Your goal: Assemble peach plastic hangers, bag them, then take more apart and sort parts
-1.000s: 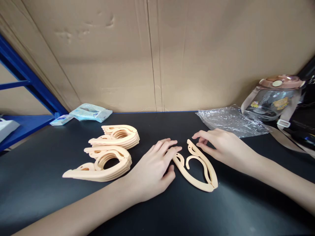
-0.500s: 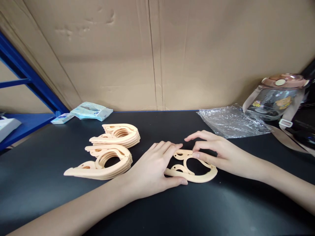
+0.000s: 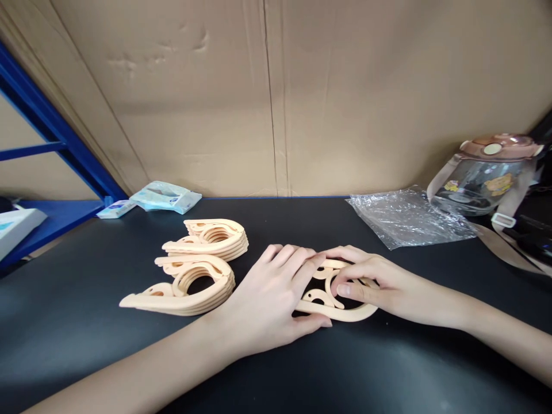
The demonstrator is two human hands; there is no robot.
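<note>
A peach plastic folding hanger [image 3: 340, 310] lies folded on the black table [image 3: 388, 368] between my hands. My left hand [image 3: 271, 299] rests over its left end, thumb along the lower arm and fingers laid on top. My right hand [image 3: 371, 282] presses on it from the right, fingers curled over the upper arm and hook. Both hands grip the piece. To the left lie two stacks of the same folded hangers, a near stack [image 3: 185, 287] and a far stack [image 3: 211, 237].
A crumpled clear plastic bag [image 3: 405, 218] lies at the back right, beside a clear bottle with a pink lid [image 3: 483, 172] and a strap. Tissue packets [image 3: 166, 196] sit at the back left by a blue shelf frame [image 3: 52, 138]. Cardboard forms the back wall.
The hanger lay spread open in a V one second ago. My hands have folded its two arms together and now press it flat.
</note>
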